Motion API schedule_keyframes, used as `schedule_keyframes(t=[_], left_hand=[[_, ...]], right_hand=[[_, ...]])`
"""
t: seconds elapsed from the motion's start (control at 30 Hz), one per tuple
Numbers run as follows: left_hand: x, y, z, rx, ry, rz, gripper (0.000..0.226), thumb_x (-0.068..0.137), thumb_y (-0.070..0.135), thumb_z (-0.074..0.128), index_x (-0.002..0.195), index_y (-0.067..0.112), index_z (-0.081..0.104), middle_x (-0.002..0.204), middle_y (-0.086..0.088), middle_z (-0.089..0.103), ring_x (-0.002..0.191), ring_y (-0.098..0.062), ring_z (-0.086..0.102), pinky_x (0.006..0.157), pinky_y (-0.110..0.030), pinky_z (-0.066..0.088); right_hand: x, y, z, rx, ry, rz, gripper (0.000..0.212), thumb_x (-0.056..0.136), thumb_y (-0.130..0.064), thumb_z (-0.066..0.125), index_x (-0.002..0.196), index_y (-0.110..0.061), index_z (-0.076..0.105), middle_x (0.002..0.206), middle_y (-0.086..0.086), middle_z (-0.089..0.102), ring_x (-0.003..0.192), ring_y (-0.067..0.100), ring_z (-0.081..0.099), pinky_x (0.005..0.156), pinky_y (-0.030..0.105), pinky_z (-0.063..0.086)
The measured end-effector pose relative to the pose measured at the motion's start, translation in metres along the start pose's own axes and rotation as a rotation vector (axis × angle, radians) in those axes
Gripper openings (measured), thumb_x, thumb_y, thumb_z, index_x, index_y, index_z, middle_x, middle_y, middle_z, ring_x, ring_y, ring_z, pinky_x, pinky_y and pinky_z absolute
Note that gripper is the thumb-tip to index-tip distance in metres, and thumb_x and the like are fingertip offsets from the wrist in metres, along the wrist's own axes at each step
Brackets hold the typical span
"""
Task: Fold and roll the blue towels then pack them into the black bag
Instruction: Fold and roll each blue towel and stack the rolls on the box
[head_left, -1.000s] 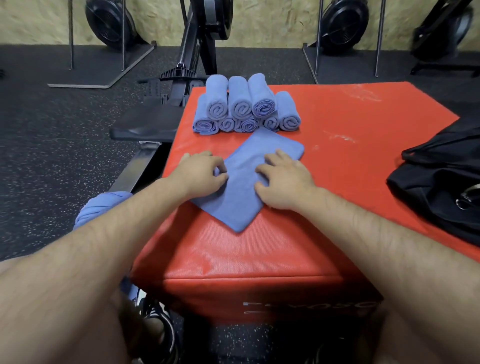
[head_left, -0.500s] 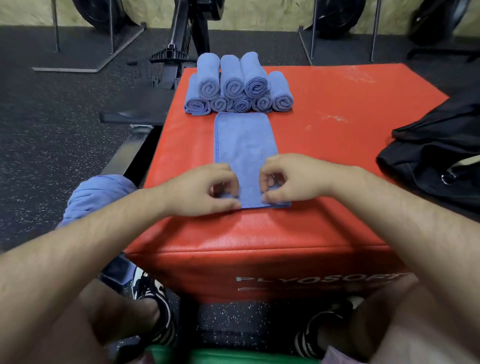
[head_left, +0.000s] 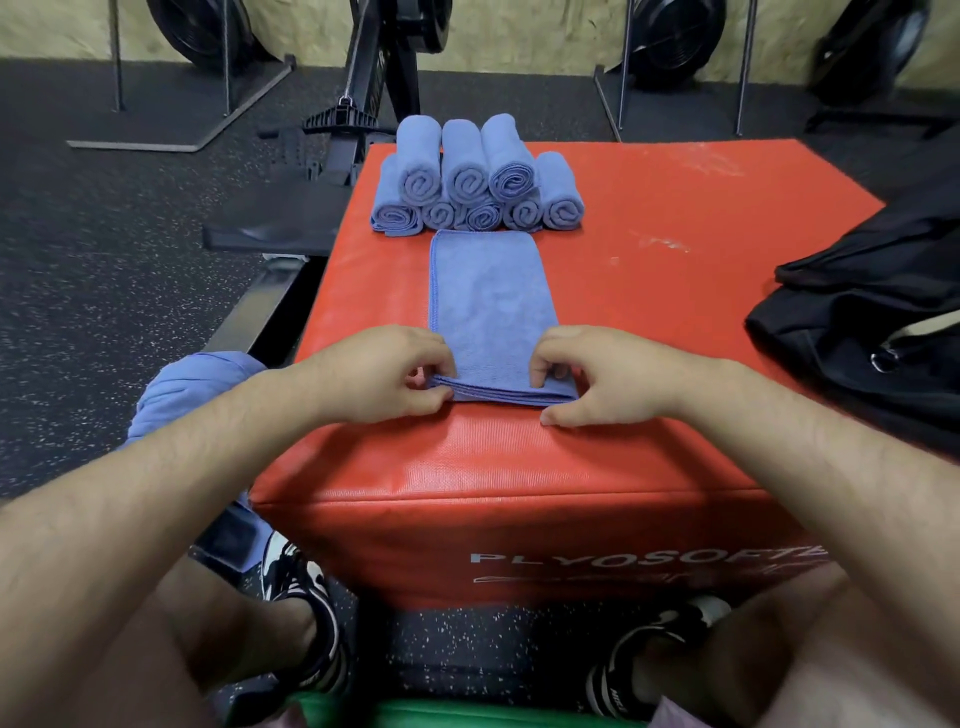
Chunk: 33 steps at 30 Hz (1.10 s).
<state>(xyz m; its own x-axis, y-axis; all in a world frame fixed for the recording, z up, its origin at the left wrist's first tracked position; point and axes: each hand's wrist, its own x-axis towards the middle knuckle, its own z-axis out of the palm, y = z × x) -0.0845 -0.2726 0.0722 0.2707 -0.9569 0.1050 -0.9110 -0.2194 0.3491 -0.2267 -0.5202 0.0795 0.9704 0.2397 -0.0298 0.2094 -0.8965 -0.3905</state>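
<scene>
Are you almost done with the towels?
Partway. Rolled towels sit stacked at the far end of the red box. The left hand and right hand pinch the near edge of a folded towel, probably about to roll it. A blue heap waits at the left, and the rolls are not yet in the black bag.

Folded towel (head_left: 491, 291) before rolled towels (head_left: 475, 182), bag (head_left: 872, 312) right.

Bare box top (head_left: 675, 322) lies open between the flat towel (head_left: 491, 291) and the bag (head_left: 852, 332) on the right, while the stacked rolls (head_left: 467, 182) block the far end just beyond the towel.
</scene>
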Motion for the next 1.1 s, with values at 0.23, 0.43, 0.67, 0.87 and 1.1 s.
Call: schedule_keyframes(t=[0.23,0.43,0.67,0.87,1.1], left_hand=[[0.000,-0.007,-0.002,-0.164,0.057,-0.142,0.014,0.084,0.017,0.067,0.096,0.024,0.062,0.084,0.009,0.067,0.077,-0.011,0.061,0.072,-0.026,0.049],[0.003,-0.009,0.006,-0.092,0.134,-0.059,0.015,0.082,0.000,0.069,0.087,0.014,0.065,0.091,0.003,0.057,0.078,-0.006,0.053,0.073,-0.009,0.038],[0.003,-0.006,0.014,0.177,0.170,0.045,0.010,0.083,0.013,0.060,0.087,0.012,0.069,0.085,-0.003,0.057,0.081,-0.022,0.050,0.073,-0.027,0.038],[-0.005,-0.006,0.010,0.161,0.089,0.052,0.031,0.094,0.038,0.051,0.098,0.010,0.063,0.096,-0.004,0.053,0.090,-0.020,0.049,0.084,-0.031,0.042],[0.000,-0.012,0.009,0.097,0.043,-0.027,0.031,0.094,0.038,0.051,0.102,0.010,0.062,0.095,0.001,0.052,0.090,-0.019,0.049,0.084,-0.024,0.037]], right_hand=[[0.000,0.010,-0.009,0.065,0.089,0.108,0.016,0.088,-0.021,0.069,0.101,-0.027,0.065,0.085,-0.016,0.065,0.079,0.007,0.063,0.076,0.025,0.049],[0.006,0.015,-0.002,-0.013,0.193,0.031,0.010,0.087,-0.009,0.069,0.094,-0.015,0.073,0.096,-0.006,0.056,0.083,0.011,0.057,0.080,0.023,0.044],[0.008,0.010,0.003,-0.213,0.211,-0.032,0.015,0.085,-0.011,0.061,0.094,-0.020,0.069,0.091,-0.002,0.064,0.093,0.024,0.060,0.081,0.040,0.050],[0.002,0.013,0.001,-0.138,0.122,-0.021,0.026,0.076,-0.022,0.068,0.102,-0.019,0.069,0.092,-0.007,0.057,0.090,0.013,0.053,0.085,0.027,0.045],[0.004,0.012,0.001,-0.080,0.162,0.042,0.014,0.084,-0.015,0.067,0.098,-0.015,0.067,0.089,-0.003,0.065,0.081,0.013,0.051,0.077,0.025,0.040]])
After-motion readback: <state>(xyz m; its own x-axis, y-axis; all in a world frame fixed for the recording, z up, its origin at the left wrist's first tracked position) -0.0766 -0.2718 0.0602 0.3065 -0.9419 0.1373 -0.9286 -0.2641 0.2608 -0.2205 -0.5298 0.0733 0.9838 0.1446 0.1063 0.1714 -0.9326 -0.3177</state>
